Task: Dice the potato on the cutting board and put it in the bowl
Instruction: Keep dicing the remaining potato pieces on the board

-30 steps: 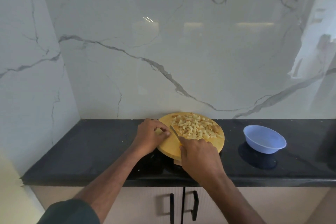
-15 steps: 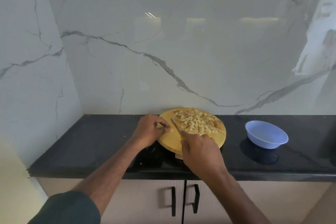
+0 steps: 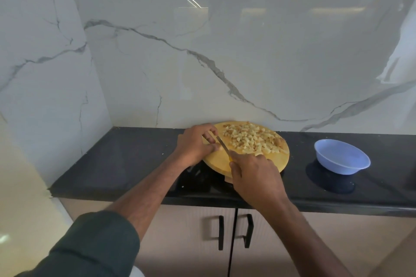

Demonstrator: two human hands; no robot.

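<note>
Wooden round cutting board [image 3: 276, 159] on my black tabletop [image 3: 126, 164] carries the diced potato [image 3: 252, 138]. My right hand [image 3: 254, 177] grips the knife [image 3: 221, 143]; left hand [image 3: 193, 145] fingers curl at the board's edge, beside the blade. Blue bowl [image 3: 342, 156] stands well apart, rightward.

The diced potato [image 3: 252, 139] is showing pale yellow, with some brownish edges. The round cutting board [image 3: 279, 159] under it is looking warm yellow-tan. The bowl [image 3: 342, 156] is appearing light blue, almost lavender. The countertop [image 3: 126, 159] is shining glossy black with tiny white specks. The wall [image 3: 225, 40] behind is displaying white marble with thin grey veins running diagonal. The cabinet doors [image 3: 180, 231] are looking beige, with black handles [image 3: 221, 233]. The sleeve [image 3: 90, 249] is showing dark green. The knife [image 3: 222, 145] is having a silver blade and a yellow handle.
</note>
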